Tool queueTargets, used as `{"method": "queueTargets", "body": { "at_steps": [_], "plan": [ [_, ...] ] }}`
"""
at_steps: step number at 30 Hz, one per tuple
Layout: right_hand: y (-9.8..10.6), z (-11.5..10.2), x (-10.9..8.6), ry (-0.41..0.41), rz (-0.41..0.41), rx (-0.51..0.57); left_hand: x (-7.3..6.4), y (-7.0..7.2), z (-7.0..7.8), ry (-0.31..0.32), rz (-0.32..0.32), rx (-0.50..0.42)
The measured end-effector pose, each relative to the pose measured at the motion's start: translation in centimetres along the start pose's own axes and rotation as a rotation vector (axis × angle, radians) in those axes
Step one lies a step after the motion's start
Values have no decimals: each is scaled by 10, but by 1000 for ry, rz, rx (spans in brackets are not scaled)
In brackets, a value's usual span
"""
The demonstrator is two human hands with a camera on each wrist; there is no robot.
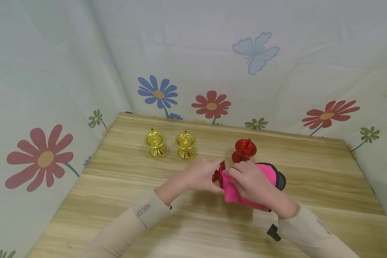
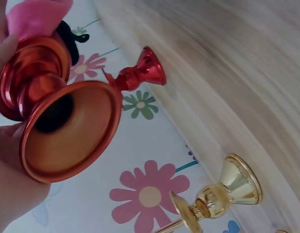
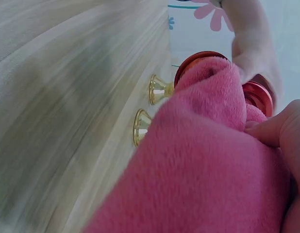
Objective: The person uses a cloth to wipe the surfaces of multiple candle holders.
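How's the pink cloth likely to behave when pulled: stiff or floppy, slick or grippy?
The pink cloth is probably floppy: it folds and bunches by the right hand. Likely grippy rather than slick, given its fuzzy surface.

A bench [image 1: 116, 179] with pale, streaked wood grain stands against a creased whitish curtain-like backdrop [image 1: 193, 43] that meets in a corner at the left. The sheeting bears printed red flowers [image 1: 211, 106], a blue flower [image 1: 158, 94], small green flowers [image 1: 256, 124] and a pale blue butterfly [image 1: 256, 53] under soft light.
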State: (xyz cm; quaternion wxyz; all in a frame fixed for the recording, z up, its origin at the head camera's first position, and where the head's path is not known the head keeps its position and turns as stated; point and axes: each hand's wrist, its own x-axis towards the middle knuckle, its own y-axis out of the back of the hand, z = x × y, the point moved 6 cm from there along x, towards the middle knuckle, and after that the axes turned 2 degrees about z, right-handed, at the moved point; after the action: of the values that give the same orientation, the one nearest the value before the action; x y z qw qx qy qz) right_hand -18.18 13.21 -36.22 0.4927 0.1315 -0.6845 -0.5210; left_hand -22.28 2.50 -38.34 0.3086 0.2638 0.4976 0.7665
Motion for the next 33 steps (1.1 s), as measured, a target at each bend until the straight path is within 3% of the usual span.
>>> {"method": "queueTargets", "body": {
  "at_steps": [8,15,18,22,27,33],
  "plan": [
    [7,4,0,-11,-12,30,-7,1,-3,-20,135,124],
    [18,18,-8,-68,10,124,-15,1,-17,52,153,73],
    [23,27,-14,-151,32,171,-18,2,-24,93,188,14],
    [21,40,-22,-338,21,289,-20,3,-28,107,273,-81],
    [11,50,-27,-541,31,458,-20,5,-21,60,370,-171],
    [1,50,-26,-645,84,625,-18,0,-9,6,373,-238]
  ]
}}
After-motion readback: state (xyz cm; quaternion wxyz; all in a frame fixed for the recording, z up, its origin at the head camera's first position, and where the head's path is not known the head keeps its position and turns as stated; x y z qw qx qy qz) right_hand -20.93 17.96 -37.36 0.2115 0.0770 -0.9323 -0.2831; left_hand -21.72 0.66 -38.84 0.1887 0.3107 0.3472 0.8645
